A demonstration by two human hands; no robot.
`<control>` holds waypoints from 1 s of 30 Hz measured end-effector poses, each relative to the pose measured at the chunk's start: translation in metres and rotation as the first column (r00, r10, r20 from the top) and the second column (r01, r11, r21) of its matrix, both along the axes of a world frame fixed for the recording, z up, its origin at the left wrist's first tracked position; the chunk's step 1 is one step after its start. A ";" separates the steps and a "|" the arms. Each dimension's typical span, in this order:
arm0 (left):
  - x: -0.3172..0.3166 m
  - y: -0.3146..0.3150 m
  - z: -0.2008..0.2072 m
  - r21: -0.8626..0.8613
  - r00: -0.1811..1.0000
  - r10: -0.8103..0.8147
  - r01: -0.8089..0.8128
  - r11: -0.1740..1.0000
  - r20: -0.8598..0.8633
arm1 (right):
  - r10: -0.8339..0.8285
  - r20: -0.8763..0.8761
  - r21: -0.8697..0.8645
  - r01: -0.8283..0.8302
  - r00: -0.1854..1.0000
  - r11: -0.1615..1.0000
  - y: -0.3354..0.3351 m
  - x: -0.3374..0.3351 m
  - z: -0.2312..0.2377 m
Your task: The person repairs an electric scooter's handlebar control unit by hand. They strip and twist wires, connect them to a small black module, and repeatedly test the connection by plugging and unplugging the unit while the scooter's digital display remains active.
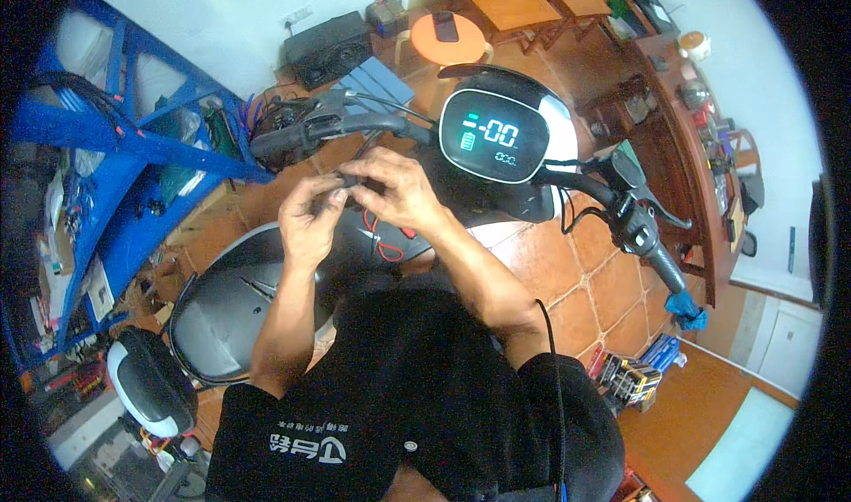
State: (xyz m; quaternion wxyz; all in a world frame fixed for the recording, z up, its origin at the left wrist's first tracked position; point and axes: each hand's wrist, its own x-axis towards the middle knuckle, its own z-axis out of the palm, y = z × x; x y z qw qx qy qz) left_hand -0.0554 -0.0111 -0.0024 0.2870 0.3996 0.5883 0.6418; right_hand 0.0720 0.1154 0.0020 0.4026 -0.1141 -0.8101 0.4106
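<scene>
Both my hands meet just behind the left half of an electric scooter's handlebar. My left hand (308, 217) is closed in a pinch, its thumb and fingertips at a small dark piece (348, 181). Closed on the same piece from the other side is my right hand (401, 189); its fingers hide most of it, so its kind cannot be made out. Below the right hand, a loop of red wire (386, 247) hangs over the dark scooter body. The lit display (494, 137) stands to the right of the hands, and the left handlebar grip (280, 146) lies beyond the left hand.
The black seat (217, 311) is at left, with a thin object (259, 287) on it. A blue metal frame (177, 152) borders the left side. The right grip (663, 270) has a blue wrap. Boxes (628, 380) sit on the tiled floor; an orange stool (448, 39) stands ahead.
</scene>
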 end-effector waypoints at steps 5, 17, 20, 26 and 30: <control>0.007 -0.003 -0.005 -0.011 0.995 0.002 -0.001 1.000 0.102 | -0.048 0.027 -0.071 0.049 0.998 0.996 -0.012 0.008 -0.001; 0.004 -0.001 0.003 -0.211 0.937 -0.023 0.102 0.972 0.349 | -0.075 -0.056 0.039 0.077 0.996 0.996 -0.008 0.014 -0.019; -0.006 -0.007 0.002 -0.283 0.960 -0.021 0.103 0.953 0.280 | -0.068 -0.015 -0.010 0.068 0.998 0.998 -0.008 0.016 -0.021; 0.020 0.019 0.054 -0.395 0.992 0.029 0.021 0.918 0.120 | 0.026 -0.090 -0.113 -0.036 0.996 0.993 -0.012 -0.004 -0.052; 0.023 0.014 0.048 -0.379 0.963 0.059 0.046 0.924 0.262 | 0.154 -0.124 -0.210 -0.178 0.980 0.961 -0.002 -0.002 -0.050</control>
